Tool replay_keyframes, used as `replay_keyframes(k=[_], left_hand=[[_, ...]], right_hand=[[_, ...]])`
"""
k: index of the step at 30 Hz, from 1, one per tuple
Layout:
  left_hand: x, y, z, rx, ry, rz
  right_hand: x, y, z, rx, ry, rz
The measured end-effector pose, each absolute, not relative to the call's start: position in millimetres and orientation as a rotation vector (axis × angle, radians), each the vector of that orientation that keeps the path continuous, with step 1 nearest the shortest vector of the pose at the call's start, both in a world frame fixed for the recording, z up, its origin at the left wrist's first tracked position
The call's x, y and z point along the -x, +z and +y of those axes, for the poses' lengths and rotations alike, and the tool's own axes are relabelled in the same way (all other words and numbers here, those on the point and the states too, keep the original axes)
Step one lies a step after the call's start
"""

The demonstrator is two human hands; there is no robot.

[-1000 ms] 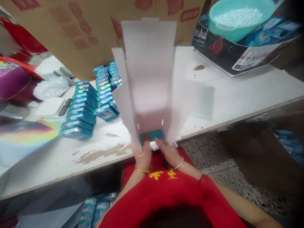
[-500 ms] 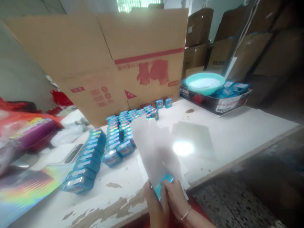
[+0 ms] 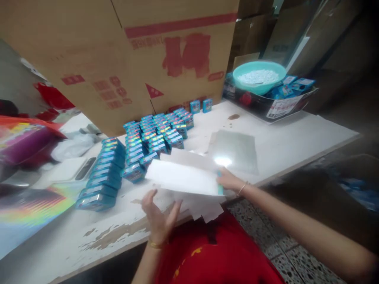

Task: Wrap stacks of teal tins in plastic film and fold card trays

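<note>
At the far left a purple and red package point(image 3: 20, 142) is cut by the picture edge, and below it lies a rainbow foil sheet point(image 3: 32, 215), also cut off. Next to them a white cloth point(image 3: 72, 146) and a flat white tray with a dark object point(image 3: 77, 169) are blurred, so I cannot say what they are. On the white surface point(image 3: 97, 240), which has worn brown patches, stand rows of small blue boxes point(image 3: 142, 146); they are too many and too blurred for an exact count, but I see about four rows, and two more boxes point(image 3: 200, 105) stand apart near the big cardboard carton point(image 3: 118, 59).

The left hand point(image 3: 158, 219) is open with spread fingers, under the near edge of a flat white carton blank point(image 3: 185, 177). The blank lies above the front edge of the surface and hides more white sheets point(image 3: 204, 209) below it. The right hand point(image 3: 229, 181) grips the right end of the blank; a bit of blue shows there, hard to identify. Behind it lies one shiny clear sheet point(image 3: 233, 152). At the far right one teal bowl point(image 3: 259, 77) with white small pieces sits in a dark tray box point(image 3: 266, 108).
</note>
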State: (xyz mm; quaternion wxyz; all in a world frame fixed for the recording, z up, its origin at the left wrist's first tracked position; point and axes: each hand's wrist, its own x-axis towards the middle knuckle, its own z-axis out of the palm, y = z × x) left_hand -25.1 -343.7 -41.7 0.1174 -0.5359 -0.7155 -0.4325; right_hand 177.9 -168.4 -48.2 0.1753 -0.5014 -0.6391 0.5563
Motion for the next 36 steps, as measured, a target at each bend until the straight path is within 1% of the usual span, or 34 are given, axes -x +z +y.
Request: replay_keyframes(k=[1,3,5,6,8,10,13,15,17,18,20,22,24,26,28,31,33,36], left_hand=[[34,-35,-341,1.669,-1.132,-2.023],[45,-26,-332,2.053,-0.791,-1.914],[48,-22,-323,2.441,-0.472,-1.847],[47,-22,-318,2.598,-0.358,-1.83],[43,-23,-310,2.827,-0.242,-1.849],[41,-26,-301,2.943,-0.25,-1.995],[46,-31,-286,2.969,-0.36,-2.474],[54,-36,-273,2.971,-0.401,-2.781],[62,-43,-260,2.945,-0.501,-2.928],[65,-47,-256,2.898,-0.569,-2.962],[66,-53,-250,2.763,-0.689,-2.999],[63,-56,-252,2.687,-0.771,-2.96],[56,-55,-260,2.69,-0.826,-2.805],[48,-51,-272,2.698,-0.755,-2.584],[41,-47,-283,2.676,-0.564,-2.326],[33,-47,-293,2.594,-0.303,-2.015],[28,-50,-297,2.57,-0.179,-1.958],[15,-51,-307,2.548,-0.034,-2.044]], right_hand=[[-183,-49,-159,1.449,1.568,-1.952],[-187,-52,-146,1.472,1.525,-2.194],[-185,-57,-136,1.466,1.443,-2.316],[-184,-60,-132,1.462,1.415,-2.333],[-180,-64,-124,1.461,1.366,-2.343],[-178,-67,-117,1.471,1.326,-2.352],[-179,-68,-109,1.474,1.328,-2.363],[-183,-66,-107,1.456,1.392,-2.336],[-189,-61,-110,1.426,1.464,-2.228],[-192,-59,-114,1.396,1.438,-2.163],[-199,-54,-127,1.234,1.209,-2.152],[-204,-54,-145,0.91,0.834,-2.356],[-206,-60,-161,0.558,0.504,-2.591],[-205,-72,-173,0.399,0.301,-2.705],[-203,-83,-177,0.425,0.199,-2.741],[-200,-89,-176,0.477,0.156,-2.828],[-200,-83,-176,0.488,0.153,-2.876],[-202,-70,-184,0.452,0.174,-2.889]])
